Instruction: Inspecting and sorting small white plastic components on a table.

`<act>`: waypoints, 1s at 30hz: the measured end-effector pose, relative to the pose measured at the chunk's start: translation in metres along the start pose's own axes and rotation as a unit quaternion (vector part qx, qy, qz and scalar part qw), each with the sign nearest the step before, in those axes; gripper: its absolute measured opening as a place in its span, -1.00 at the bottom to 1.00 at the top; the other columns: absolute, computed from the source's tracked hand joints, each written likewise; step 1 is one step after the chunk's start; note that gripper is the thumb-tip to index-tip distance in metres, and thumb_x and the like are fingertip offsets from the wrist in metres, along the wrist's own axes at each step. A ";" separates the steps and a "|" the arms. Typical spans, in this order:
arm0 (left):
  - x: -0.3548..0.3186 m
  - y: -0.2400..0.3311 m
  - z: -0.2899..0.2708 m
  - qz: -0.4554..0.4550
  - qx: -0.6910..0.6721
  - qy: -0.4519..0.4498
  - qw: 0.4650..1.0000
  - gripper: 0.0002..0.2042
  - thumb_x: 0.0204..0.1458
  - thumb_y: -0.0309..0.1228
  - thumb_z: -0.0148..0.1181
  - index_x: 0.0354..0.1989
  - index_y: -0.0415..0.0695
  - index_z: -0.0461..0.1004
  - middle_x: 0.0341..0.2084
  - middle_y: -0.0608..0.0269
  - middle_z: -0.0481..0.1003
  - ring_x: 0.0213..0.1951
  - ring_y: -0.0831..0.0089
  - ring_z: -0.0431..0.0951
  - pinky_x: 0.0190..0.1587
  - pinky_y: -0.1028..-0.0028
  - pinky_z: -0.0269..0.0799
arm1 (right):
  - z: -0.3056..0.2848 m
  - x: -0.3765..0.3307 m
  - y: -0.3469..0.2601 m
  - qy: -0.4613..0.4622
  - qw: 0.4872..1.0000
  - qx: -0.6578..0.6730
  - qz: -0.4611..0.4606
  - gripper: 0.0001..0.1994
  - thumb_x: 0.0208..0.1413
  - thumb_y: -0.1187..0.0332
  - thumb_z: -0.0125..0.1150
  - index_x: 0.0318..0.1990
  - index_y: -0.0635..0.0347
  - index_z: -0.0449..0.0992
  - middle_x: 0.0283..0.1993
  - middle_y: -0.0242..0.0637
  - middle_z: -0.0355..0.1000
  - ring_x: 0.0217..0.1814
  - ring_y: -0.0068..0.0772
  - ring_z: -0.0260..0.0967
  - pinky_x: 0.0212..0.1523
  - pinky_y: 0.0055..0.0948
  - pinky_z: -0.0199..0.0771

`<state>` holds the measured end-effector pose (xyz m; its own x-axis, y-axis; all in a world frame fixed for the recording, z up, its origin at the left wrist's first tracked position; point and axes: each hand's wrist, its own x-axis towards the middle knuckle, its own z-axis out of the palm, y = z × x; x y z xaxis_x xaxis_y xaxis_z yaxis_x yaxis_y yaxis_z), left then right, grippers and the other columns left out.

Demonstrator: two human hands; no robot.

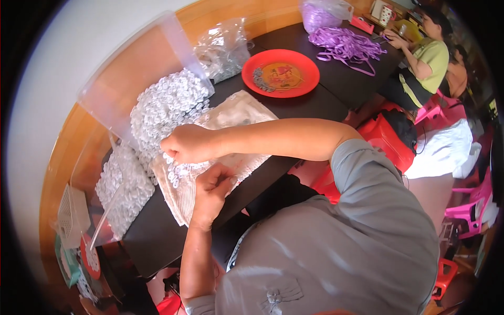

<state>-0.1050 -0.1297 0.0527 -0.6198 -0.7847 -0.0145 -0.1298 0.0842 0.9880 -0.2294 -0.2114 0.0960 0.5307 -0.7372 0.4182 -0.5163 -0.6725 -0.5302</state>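
A: Far L first. What's on the table?

B: Clear bag full of small white pcs, twd the L end. Next, clear tub, tilted, nr the far edge, w/ a big pile of white rings at its open side.

A: And R hand?

B: Crosses over in front of the pile. Fingers bent down, tips at the pile's near side. Can't tell if they grip a ring; knuckles hide it.

A: Loose rings?

B: A few on the cloth, btwn the pile and L hand.

A: L hand's fingers?

B: Curled, thumb up against the forefinger. Can't tell if anything's pinched there. It's over the cloth, twd the table's near edge.

A: Farther R?

B: Clear bag w/ grey-white contents by the far edge, then red plate w/ grey pcs along its L side. Past that, purple ribbon heaped twd the R end, nr a seated co-worker in a yellow-green top.
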 end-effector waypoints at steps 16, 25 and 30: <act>0.006 0.009 0.003 -0.045 -0.016 0.021 0.999 -0.96 0.02 -0.64 0.14 -0.39 -0.25 0.45 -0.58 0.40 0.40 -0.55 0.68 0.33 -0.47 0.67 0.22 | -0.023 -0.049 0.026 0.076 0.840 0.486 0.227 -0.90 0.01 0.45 0.26 -0.35 0.28 0.52 -0.50 -0.37 0.43 -0.56 -0.61 0.36 -0.60 -0.60 0.27; -0.001 0.011 0.000 -0.058 -0.049 0.043 0.996 -0.98 0.03 -0.60 0.15 -0.38 -0.26 0.44 -0.55 0.36 0.43 -0.54 0.67 0.34 -0.49 0.68 0.22 | -0.031 -0.051 0.014 0.067 0.828 0.513 0.216 -0.89 0.01 0.44 0.27 -0.34 0.29 0.52 -0.53 -0.38 0.42 -0.56 -0.59 0.37 -0.57 -0.58 0.30; 0.006 0.004 -0.012 -0.102 -0.258 0.188 0.942 -0.82 0.04 -0.49 0.11 -0.20 -0.30 0.44 -0.53 0.18 0.48 -0.62 0.50 0.43 -0.61 0.60 0.24 | -0.037 -0.060 0.020 0.078 0.809 0.530 0.242 -0.84 0.03 0.43 0.21 -0.26 0.33 0.54 -0.46 -0.29 0.47 -0.48 -0.55 0.40 -0.48 -0.56 0.35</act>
<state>-0.0997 -0.1417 0.0585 -0.2916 -0.9228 -0.2519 0.2371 -0.3248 0.9156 -0.2960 -0.1831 0.0875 0.3042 -0.9525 0.0170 0.2730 0.0701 -0.9595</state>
